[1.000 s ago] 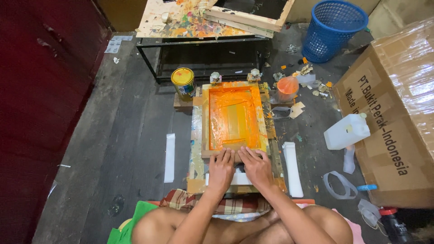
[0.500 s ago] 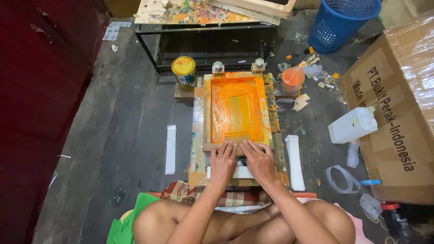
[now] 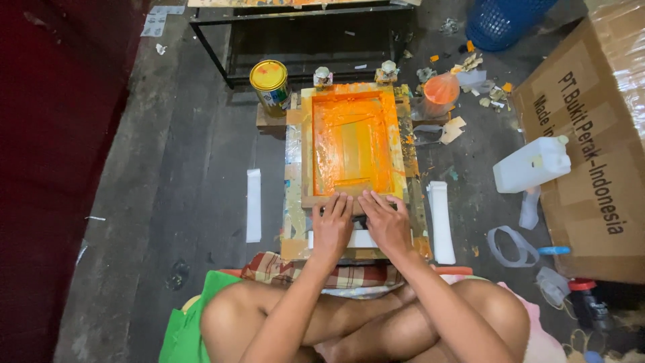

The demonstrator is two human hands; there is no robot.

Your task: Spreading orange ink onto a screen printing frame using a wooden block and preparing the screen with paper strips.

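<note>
A wooden screen-printing frame (image 3: pixel 306 148) lies on the floor in front of my crossed legs, its mesh covered in orange ink (image 3: pixel 349 141). My left hand (image 3: pixel 331 227) and my right hand (image 3: pixel 385 223) lie side by side, palms down, on the frame's near bar, fingers stretched toward the ink. A white sheet (image 3: pixel 363 239) shows under the frame just below my hands. Whether anything is held under the palms is hidden.
A yellow-lidded tin (image 3: pixel 269 84) and an orange cup (image 3: pixel 441 93) stand at the frame's far corners. White strips (image 3: pixel 253 205) (image 3: pixel 440 218) lie on either side. A white jug (image 3: pixel 532 165), a cardboard box (image 3: pixel 591 148), a blue basket (image 3: pixel 500 23) and a black metal stand (image 3: pixel 295 27) surround it.
Both hands stay pressed on the frame's near bar. The view has tilted down, so the frame and tins sit higher in the picture.
</note>
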